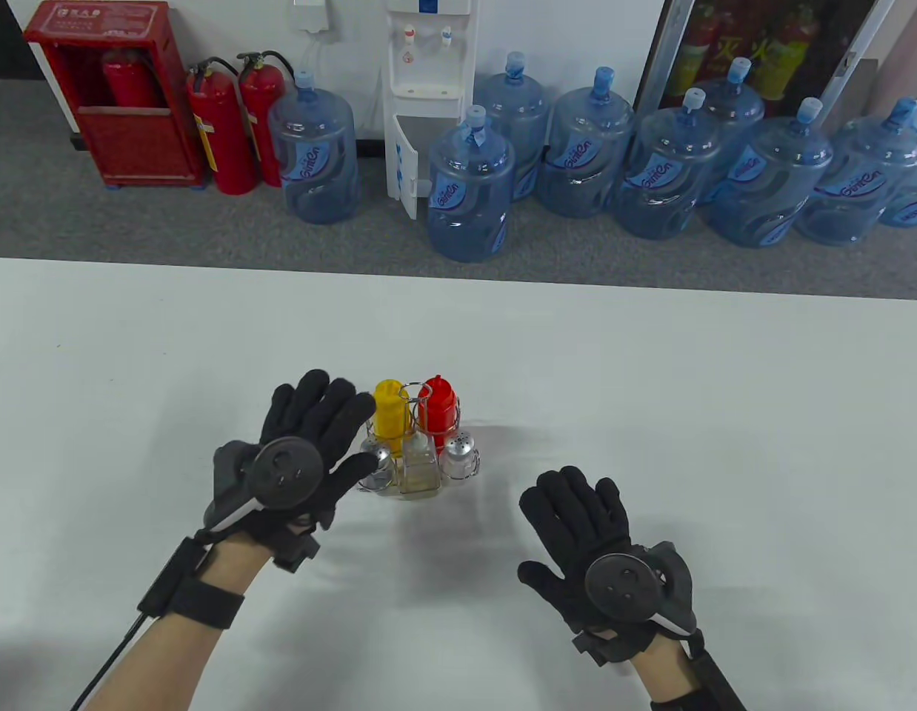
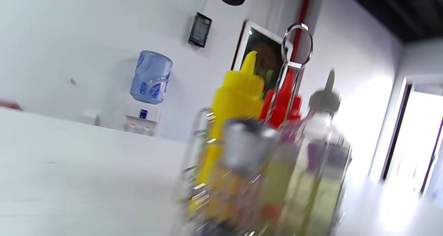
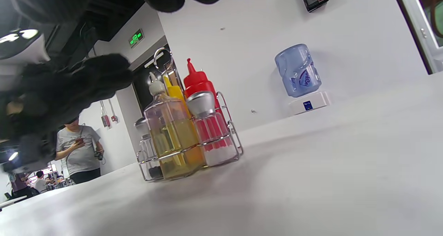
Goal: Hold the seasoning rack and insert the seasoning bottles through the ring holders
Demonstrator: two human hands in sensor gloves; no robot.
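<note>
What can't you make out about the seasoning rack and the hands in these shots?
- Left hand contact with the rack: in the table view the fingers cover the rack's left side.
- Rack base: blurred in the left wrist view.
- Left shaker: mostly hidden behind the oil bottle in the right wrist view.

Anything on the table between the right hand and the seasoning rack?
No. In the table view, only bare white table and a faint shadow separate the right hand from the seasoning rack; the right wrist view agrees.
</note>
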